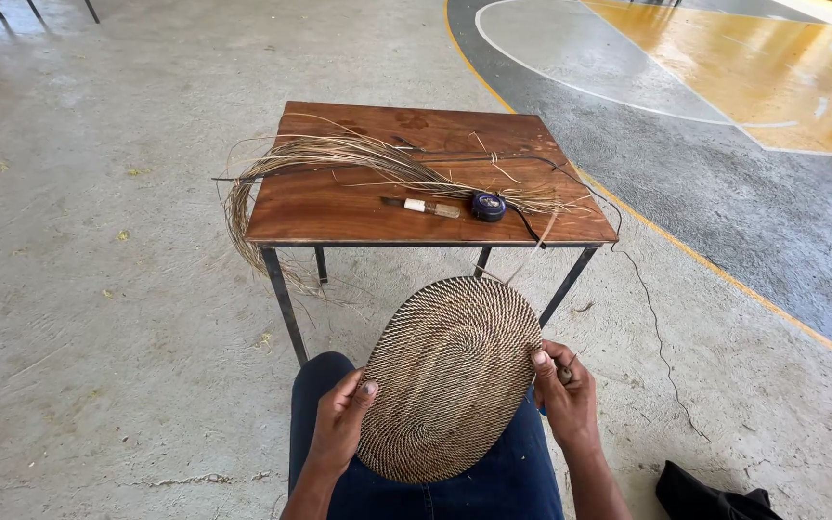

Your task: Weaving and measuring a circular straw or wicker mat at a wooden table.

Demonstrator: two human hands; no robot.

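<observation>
My hands, left [339,424] and right [563,385], pinch the oval woven mat [450,380] by opposite edges; looks light, stiffish, rim grips best.

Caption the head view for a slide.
Both hands hold an oval woven mat before a wooden table.

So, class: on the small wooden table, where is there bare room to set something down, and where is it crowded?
On the table, the near-left patch is bare, bordered by the fibre bundle behind and the small tool to the right. The far edge behind the fibres is mostly bare too. The right half is crowded: tape measure, cord, loose strands.
</observation>
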